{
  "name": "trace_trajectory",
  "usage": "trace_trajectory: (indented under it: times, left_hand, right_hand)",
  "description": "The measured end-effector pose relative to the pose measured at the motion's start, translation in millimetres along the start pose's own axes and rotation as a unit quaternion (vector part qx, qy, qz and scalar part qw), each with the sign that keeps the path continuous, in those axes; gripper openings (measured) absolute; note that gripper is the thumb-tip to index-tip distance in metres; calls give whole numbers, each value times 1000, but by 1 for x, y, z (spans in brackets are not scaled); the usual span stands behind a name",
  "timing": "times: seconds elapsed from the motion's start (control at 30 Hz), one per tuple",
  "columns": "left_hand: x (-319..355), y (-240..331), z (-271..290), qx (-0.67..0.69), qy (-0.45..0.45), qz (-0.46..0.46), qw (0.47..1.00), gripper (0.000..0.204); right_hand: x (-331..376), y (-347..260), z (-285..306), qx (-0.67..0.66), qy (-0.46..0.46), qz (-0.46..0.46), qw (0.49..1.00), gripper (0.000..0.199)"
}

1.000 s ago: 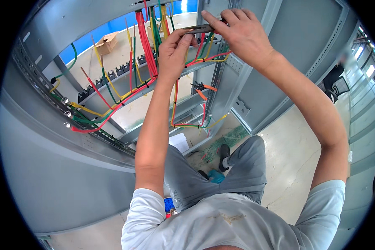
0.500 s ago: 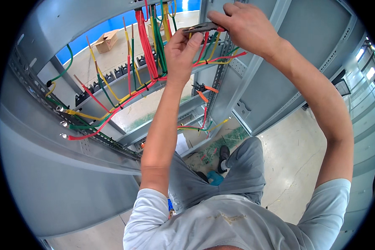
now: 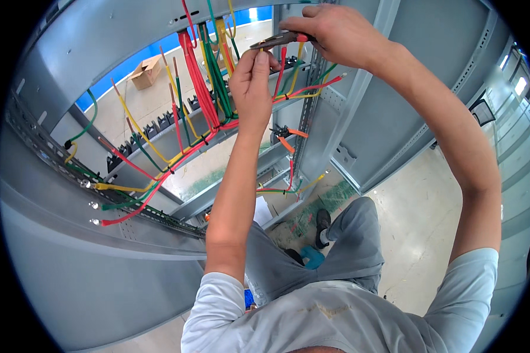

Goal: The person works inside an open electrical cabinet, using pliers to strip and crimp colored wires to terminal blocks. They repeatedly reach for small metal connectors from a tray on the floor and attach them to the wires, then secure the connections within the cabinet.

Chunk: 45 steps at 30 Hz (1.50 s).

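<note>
So your right hand (image 3: 335, 29) has crept up, grip clamped on the pliers (image 3: 277, 41), while your left hand (image 3: 252, 79) still pinches the red wire (image 3: 281, 62) steady.

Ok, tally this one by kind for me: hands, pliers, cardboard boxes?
Hands: 2, left hand and right hand
Pliers: 2, red-handled pliers in the right hand, orange-handled pliers lower down
Cardboard box: 1
Total: 5
</note>
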State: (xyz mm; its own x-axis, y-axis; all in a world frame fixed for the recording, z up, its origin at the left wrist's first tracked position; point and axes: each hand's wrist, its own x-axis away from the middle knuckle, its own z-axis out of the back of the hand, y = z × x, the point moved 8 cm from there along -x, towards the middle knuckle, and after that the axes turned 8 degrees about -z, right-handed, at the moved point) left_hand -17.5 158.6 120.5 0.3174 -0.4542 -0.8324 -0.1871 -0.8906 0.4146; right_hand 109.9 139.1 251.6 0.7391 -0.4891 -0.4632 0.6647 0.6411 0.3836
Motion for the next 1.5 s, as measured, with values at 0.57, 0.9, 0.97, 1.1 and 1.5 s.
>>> trace_trajectory:
  times: [0.57,0.9,0.97,1.1,1.5]
  left_hand:
    - [-10,-9,-7,-134,53,27,989,33]
    - [-17,-1,-10,-193,83,19,977,32]
    - [-14,1,-11,-197,84,9,977,34]
    - [-6,10,-11,-287,50,-4,957,34]
    - [-14,21,-19,-311,-107,116,937,46]
  right_hand:
    - [321,-23,-112,-486,-78,-335,804,33]
    - [525,-125,-320,-759,-106,-552,329,32]
    - [526,-118,-325,-756,-114,-543,347,34]
    - [524,-111,-330,-766,-151,-524,341,34]
    - [539,-102,-345,-794,-100,-534,274,30]
